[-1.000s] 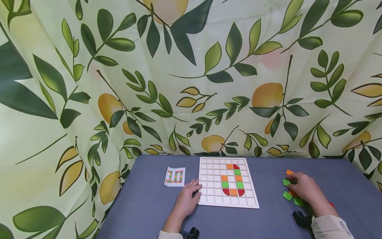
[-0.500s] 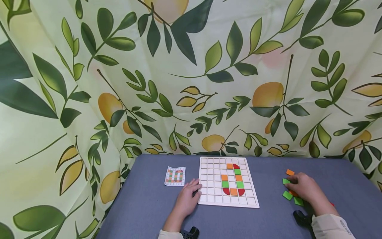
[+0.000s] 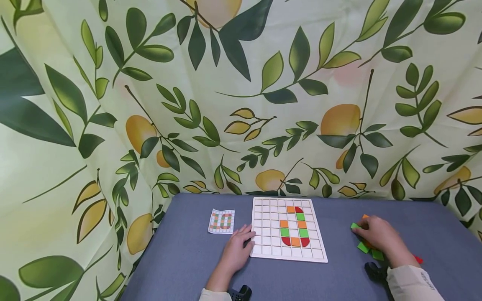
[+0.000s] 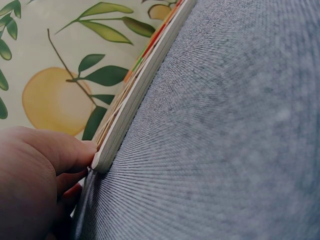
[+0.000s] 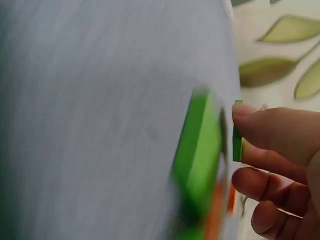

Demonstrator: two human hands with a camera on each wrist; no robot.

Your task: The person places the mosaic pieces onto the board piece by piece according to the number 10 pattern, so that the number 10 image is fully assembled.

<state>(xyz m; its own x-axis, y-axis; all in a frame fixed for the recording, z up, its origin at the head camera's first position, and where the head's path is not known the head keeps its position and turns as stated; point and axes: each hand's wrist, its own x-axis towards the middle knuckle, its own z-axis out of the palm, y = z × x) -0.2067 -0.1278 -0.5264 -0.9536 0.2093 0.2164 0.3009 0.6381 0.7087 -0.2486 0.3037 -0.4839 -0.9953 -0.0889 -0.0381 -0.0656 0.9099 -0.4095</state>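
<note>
A white grid board (image 3: 265, 242) lies on the table, with orange, green and red tiles set in some of its cells. My left hand (image 3: 236, 249) rests at the board's left edge. In the left wrist view its thumb touches the board's corner, and the other fingers are partly hidden. To the right, my right hand (image 3: 380, 236) pinches a green square tile (image 5: 237, 142) between thumb and fingers, lifted off the table. Loose green tiles (image 3: 363, 247), an orange tile (image 3: 365, 216) and a red tile (image 3: 419, 259) lie around and partly under that hand.
Left of the board lies a small printed card (image 3: 221, 221) with a coloured grid pattern. A grey-blue cloth (image 3: 180, 267) covers the table. Behind it hangs a leaf-and-fruit patterned curtain (image 3: 241, 125).
My right hand has picked up the green tile from the pile and shifted slightly left with it. My left hand stays at the board's edge.
</note>
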